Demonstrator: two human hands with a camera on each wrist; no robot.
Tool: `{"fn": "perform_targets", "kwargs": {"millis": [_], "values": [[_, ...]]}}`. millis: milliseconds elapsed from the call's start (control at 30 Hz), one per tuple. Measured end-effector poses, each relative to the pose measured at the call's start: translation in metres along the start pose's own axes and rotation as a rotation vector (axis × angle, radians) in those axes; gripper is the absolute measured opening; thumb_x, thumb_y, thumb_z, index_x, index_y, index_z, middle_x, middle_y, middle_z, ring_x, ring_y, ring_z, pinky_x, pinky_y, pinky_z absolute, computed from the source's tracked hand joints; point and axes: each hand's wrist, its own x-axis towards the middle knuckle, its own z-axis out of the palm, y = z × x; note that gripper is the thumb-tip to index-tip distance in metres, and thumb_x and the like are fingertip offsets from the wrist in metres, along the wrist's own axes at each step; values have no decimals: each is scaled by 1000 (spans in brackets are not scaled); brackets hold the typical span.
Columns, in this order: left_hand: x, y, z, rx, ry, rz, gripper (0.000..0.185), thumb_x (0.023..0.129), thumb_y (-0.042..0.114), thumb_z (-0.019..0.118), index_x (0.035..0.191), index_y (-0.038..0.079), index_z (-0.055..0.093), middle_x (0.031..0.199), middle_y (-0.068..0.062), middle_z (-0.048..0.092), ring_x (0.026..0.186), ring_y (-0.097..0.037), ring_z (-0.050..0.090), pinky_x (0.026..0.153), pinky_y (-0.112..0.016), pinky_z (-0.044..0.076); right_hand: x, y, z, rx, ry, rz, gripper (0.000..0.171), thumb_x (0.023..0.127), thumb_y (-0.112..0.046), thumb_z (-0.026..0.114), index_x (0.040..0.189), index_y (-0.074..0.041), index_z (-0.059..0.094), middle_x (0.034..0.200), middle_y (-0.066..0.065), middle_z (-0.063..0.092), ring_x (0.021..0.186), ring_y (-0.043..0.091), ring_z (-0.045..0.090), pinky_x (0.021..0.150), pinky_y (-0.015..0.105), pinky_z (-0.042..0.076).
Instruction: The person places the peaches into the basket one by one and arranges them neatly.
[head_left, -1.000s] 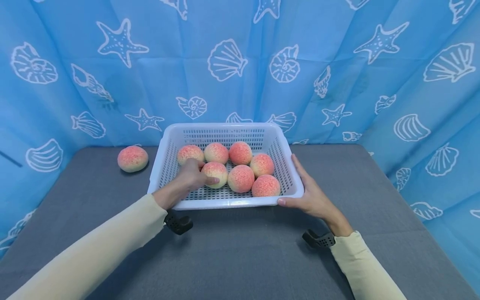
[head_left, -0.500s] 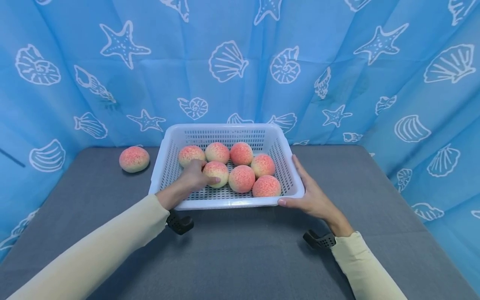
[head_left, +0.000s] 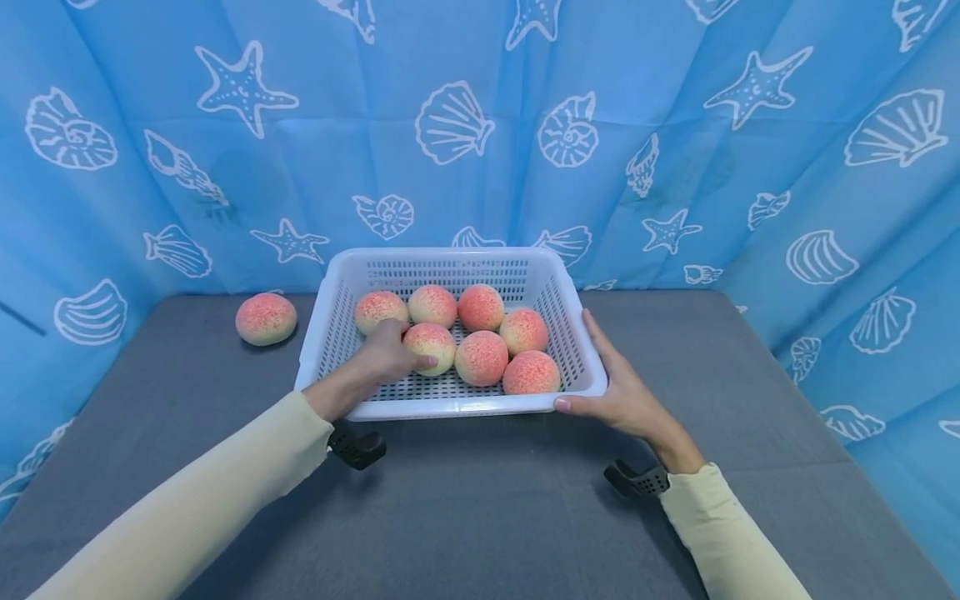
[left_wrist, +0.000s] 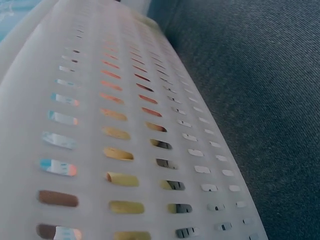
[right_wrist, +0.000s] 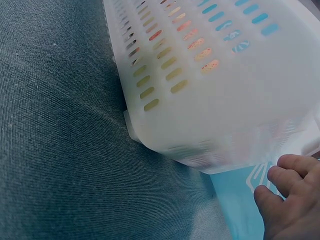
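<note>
From the head view the left hand [head_left: 382, 354] curls round a peach [head_left: 430, 346] inside the white basket [head_left: 450, 406] on the grey counter [head_left: 487, 500] while the right hand [head_left: 618, 392] lies spread against its right rim, the left wrist view shows only the slotted basket wall [left_wrist: 125, 150], and the right wrist view shows fingertips [right_wrist: 287, 175] by its corner

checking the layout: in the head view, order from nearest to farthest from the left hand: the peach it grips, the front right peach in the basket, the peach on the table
From the left hand:
1. Gripped peach, in the basket, under its fingers.
2. Front right peach, near the basket's front right corner.
3. Table peach, outside the basket, on the left.
</note>
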Motion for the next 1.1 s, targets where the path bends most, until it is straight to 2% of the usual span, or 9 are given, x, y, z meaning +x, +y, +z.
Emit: {"fn": "perform_targets", "kwargs": {"millis": [167,300,367,433,567,833,933,1100], "values": [[-2,-1,-2,-18,-4,-7,63,91,11,77,145,-3,46,129,-18,57,113,-31,59,94,-44,49,1,0,0,4,-4,-4,124,78,-5,86,164,-29,-1,165,21,19,128,49,50,87,38,56],[-7,0,-5,-28,-2,14,65,91,13,78,145,-2,47,129,-18,58,112,-32,61,91,-42,51,0,0,1,6,-3,-3,124,78,-4,85,164,-27,-1,165,21,19,128,49,49,87,39,56],[-11,0,-8,-49,-7,26,72,91,14,78,150,-2,41,139,-20,54,121,-34,58,97,-45,49,0,0,1,6,-4,1,123,78,-4,85,164,-28,-1,165,20,19,130,49,48,87,40,56],[-16,1,-12,-77,-16,47,79,92,14,77,155,-3,33,152,-21,44,136,-35,48,108,-47,42,0,0,1,4,-6,1,123,79,-5,85,164,-28,-1,165,20,18,130,50,47,88,42,55],[-30,5,-22,-127,-19,104,87,94,15,75,160,-2,21,165,-19,21,151,-33,23,119,-46,24,0,-1,1,1,-8,-4,124,79,-5,85,164,-29,-1,165,20,18,131,50,46,89,45,55],[-65,4,-37,-137,28,307,88,95,19,74,160,-1,18,165,-18,24,151,-31,25,118,-44,26,1,1,1,1,-11,-4,123,79,-4,84,165,-26,-2,166,19,17,132,50,45,89,48,54],[-74,-1,-39,-138,46,354,87,95,17,75,160,-2,20,165,-17,25,151,-29,26,117,-44,27,1,0,1,7,-12,-3,123,79,-3,84,164,-28,-1,166,20,17,132,51,45,89,46,54],[-82,-10,-40,-138,33,414,84,95,15,75,159,-2,23,164,-18,25,150,-30,27,116,-48,28,1,0,1,12,-11,2,123,79,-3,84,164,-29,-1,166,20,17,132,51,44,89,44,55]]}}
